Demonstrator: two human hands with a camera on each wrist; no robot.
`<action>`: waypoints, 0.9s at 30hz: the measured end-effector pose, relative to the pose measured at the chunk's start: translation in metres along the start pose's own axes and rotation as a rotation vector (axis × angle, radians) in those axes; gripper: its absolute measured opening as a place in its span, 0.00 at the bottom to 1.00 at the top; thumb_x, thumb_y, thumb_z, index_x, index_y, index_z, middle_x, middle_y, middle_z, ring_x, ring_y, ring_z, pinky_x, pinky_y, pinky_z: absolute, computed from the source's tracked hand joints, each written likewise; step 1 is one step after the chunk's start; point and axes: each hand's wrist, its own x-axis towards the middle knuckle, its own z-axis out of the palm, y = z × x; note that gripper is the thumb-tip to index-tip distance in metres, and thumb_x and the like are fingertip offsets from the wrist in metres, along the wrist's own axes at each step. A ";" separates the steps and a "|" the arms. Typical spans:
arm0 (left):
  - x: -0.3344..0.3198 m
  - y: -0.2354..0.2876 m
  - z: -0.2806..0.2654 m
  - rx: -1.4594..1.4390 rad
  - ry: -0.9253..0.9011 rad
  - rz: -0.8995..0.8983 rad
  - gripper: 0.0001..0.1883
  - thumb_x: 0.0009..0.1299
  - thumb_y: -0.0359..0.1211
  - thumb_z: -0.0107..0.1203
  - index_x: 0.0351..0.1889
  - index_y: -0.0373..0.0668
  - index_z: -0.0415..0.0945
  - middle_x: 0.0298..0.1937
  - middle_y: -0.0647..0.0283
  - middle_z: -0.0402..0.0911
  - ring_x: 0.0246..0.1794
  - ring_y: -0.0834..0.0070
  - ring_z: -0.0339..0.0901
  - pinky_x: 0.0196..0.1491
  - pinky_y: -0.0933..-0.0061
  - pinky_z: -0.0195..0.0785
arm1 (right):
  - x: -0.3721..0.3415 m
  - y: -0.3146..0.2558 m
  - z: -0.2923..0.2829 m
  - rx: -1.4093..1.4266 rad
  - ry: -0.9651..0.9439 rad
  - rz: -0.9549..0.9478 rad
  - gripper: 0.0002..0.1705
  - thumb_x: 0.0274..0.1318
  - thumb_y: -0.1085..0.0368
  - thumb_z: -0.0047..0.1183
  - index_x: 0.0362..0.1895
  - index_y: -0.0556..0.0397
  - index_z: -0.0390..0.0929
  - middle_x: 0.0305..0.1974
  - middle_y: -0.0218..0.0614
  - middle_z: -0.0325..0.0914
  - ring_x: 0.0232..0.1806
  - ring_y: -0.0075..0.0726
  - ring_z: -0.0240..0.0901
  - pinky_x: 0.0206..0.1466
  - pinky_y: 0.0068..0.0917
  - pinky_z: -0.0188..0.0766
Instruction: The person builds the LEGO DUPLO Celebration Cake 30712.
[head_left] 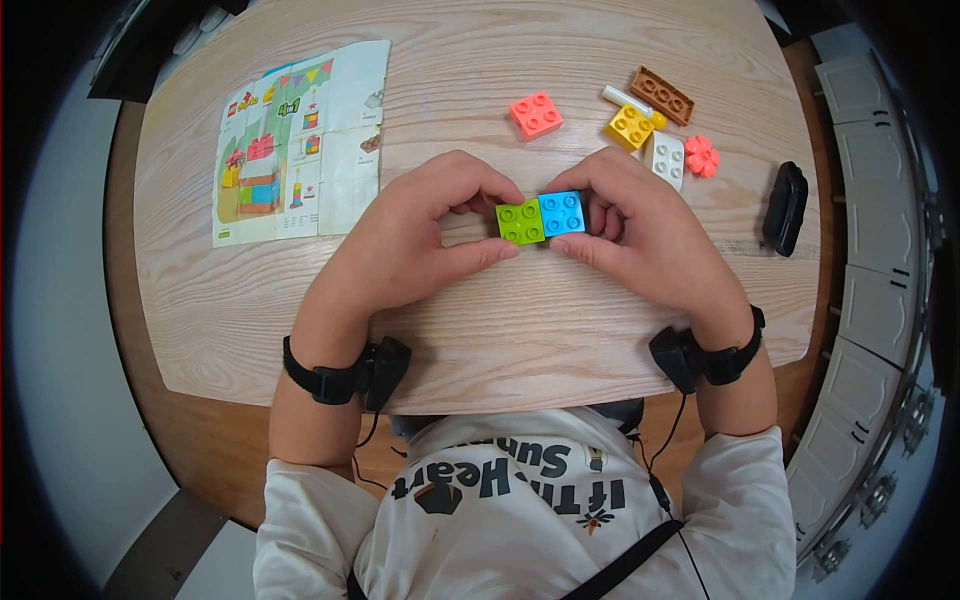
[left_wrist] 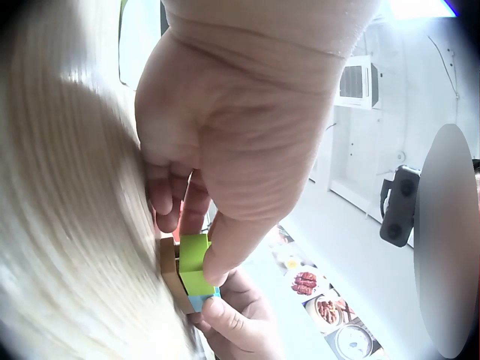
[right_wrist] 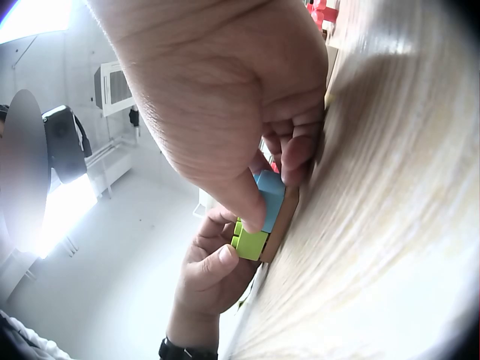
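Observation:
A green brick (head_left: pixel 520 222) and a blue brick (head_left: pixel 562 213) stand side by side in front of the person. Both wrist views show a brown brick (left_wrist: pixel 175 276) (right_wrist: pixel 280 225) under them, low on the table. The left hand (head_left: pixel 425 225) pinches the green brick between thumb and fingers at its left end. At the other end the right hand (head_left: pixel 635 220) pinches the blue brick the same way. In the right wrist view the green brick (right_wrist: pixel 250 243) is at the left thumb's tip.
An instruction sheet (head_left: pixel 345 150) lies at the left. Beyond the hands are a coral brick (head_left: pixel 536 116), a yellow brick (head_left: pixel 629 127), a white brick (head_left: pixel 665 158), a brown brick (head_left: pixel 662 95) and a coral flower (head_left: pixel 702 157). A black case (head_left: pixel 786 209) lies at the right edge.

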 end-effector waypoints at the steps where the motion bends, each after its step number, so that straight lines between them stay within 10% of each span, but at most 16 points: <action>1: 0.000 0.000 0.000 0.001 0.001 0.001 0.22 0.66 0.26 0.74 0.57 0.39 0.81 0.52 0.63 0.82 0.52 0.74 0.79 0.59 0.72 0.74 | 0.000 0.000 0.000 -0.001 0.001 0.000 0.20 0.56 0.69 0.72 0.53 0.51 0.82 0.39 0.32 0.71 0.33 0.28 0.71 0.39 0.27 0.73; 27: -0.001 -0.003 -0.002 -0.076 -0.024 -0.055 0.20 0.70 0.24 0.70 0.60 0.35 0.82 0.59 0.58 0.85 0.59 0.71 0.83 0.64 0.70 0.77 | -0.002 0.003 -0.002 0.058 -0.046 -0.045 0.15 0.68 0.70 0.63 0.58 0.52 0.83 0.42 0.33 0.75 0.37 0.29 0.72 0.43 0.26 0.72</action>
